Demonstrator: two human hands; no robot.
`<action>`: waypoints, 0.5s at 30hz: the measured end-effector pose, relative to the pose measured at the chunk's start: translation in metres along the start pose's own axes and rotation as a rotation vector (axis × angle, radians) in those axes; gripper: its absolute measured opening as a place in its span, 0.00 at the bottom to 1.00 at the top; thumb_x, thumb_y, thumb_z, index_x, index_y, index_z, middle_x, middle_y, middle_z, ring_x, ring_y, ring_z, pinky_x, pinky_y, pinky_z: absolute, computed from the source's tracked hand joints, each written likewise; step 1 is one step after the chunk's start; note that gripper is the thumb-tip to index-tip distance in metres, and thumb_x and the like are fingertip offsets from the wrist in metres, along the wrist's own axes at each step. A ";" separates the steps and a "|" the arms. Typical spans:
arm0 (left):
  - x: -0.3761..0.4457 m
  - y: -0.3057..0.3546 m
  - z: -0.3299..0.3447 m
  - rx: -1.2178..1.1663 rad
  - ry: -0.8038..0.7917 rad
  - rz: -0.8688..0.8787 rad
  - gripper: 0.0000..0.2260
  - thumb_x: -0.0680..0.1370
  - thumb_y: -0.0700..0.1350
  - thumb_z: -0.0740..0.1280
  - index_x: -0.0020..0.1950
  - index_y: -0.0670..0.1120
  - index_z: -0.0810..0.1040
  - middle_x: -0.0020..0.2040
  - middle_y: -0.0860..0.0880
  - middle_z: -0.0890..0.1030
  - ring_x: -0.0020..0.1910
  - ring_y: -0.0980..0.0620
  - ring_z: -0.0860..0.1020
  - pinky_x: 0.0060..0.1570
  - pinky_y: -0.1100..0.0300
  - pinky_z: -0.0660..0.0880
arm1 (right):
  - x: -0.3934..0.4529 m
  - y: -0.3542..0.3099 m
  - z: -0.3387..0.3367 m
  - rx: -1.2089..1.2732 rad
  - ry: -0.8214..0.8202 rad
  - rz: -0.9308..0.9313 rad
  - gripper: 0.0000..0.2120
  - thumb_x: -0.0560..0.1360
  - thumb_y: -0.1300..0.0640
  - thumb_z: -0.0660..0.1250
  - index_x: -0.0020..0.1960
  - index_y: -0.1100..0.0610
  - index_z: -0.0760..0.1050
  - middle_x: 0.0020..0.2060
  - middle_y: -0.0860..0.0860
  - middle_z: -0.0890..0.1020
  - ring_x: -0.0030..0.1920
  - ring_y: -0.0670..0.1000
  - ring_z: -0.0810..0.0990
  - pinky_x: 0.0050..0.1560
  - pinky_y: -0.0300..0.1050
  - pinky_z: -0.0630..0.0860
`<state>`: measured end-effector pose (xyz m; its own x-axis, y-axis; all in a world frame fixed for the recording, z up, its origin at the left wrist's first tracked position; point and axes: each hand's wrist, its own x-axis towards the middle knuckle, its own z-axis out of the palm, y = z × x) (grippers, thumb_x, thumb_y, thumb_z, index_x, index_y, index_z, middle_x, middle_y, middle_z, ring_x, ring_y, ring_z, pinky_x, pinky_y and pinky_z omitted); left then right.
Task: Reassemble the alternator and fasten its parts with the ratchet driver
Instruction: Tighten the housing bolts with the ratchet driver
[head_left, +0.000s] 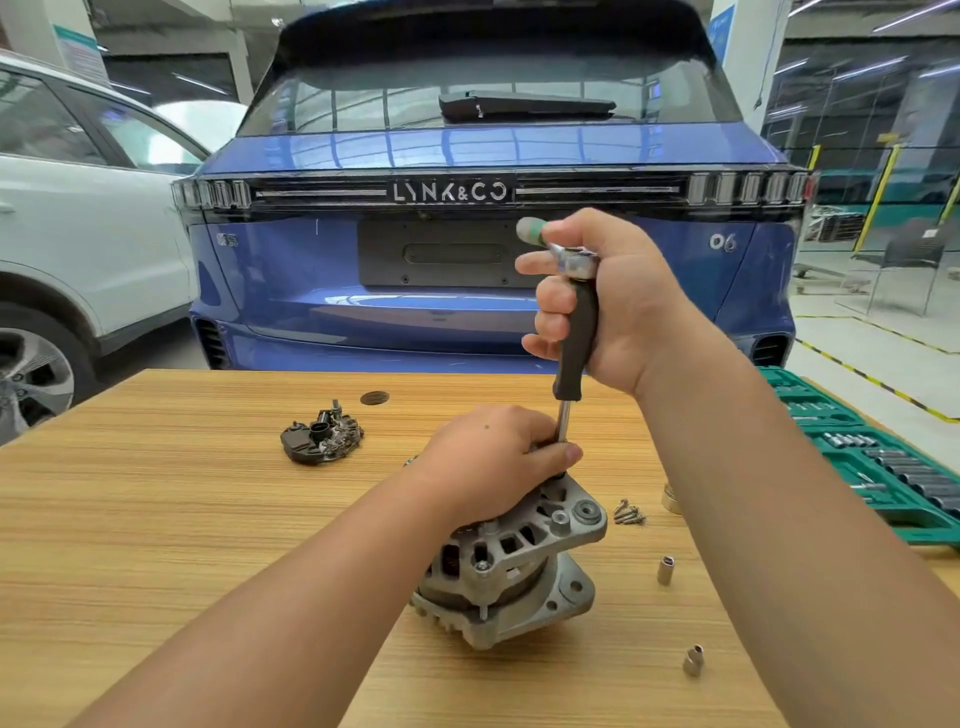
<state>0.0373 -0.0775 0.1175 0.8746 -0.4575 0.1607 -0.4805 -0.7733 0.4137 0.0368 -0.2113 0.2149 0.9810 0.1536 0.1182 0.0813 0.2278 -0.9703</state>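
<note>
The grey metal alternator (514, 566) stands on the wooden table (156, 519), right of centre. My left hand (483, 462) rests on its top and pinches the steel shaft of the driver near the tip. My right hand (608, 301) grips the black handle of the ratchet driver (574, 348), which stands nearly upright over the alternator's far edge. A ratchet head with a green-tipped handle sits on top of the driver, inside my right hand. The driver's tip is hidden behind my left fingers. A black rectifier part (322, 436) lies apart on the table to the left.
A small pile of screws (628, 512) lies right of the alternator, with two loose sockets (665, 570) (693, 660) nearer me. A green socket set case (883, 467) lies open at the table's right edge. A blue car (467, 156) stands just beyond the table, a white car (78, 208) at left.
</note>
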 end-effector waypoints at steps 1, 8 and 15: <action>0.000 0.000 0.000 -0.003 0.003 -0.002 0.17 0.83 0.61 0.62 0.38 0.53 0.73 0.33 0.53 0.76 0.33 0.54 0.73 0.33 0.57 0.65 | 0.001 -0.003 -0.001 -0.084 -0.035 0.034 0.14 0.77 0.51 0.61 0.56 0.59 0.74 0.24 0.48 0.66 0.25 0.49 0.63 0.40 0.47 0.71; -0.001 0.000 -0.001 -0.036 0.008 0.016 0.19 0.83 0.60 0.63 0.35 0.53 0.72 0.32 0.53 0.74 0.30 0.55 0.71 0.32 0.57 0.65 | 0.001 -0.009 -0.003 -0.193 -0.105 0.100 0.22 0.74 0.50 0.58 0.58 0.63 0.80 0.24 0.48 0.68 0.25 0.50 0.68 0.47 0.54 0.78; 0.000 -0.001 0.001 -0.039 0.020 0.011 0.19 0.83 0.60 0.63 0.35 0.54 0.72 0.33 0.54 0.75 0.32 0.56 0.72 0.32 0.57 0.64 | 0.001 0.001 0.005 0.000 0.035 -0.014 0.21 0.77 0.52 0.54 0.53 0.67 0.79 0.25 0.53 0.73 0.24 0.51 0.68 0.38 0.46 0.73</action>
<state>0.0378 -0.0772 0.1167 0.8708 -0.4563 0.1832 -0.4873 -0.7507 0.4461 0.0371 -0.2064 0.2150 0.9852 0.1170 0.1249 0.0955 0.2301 -0.9685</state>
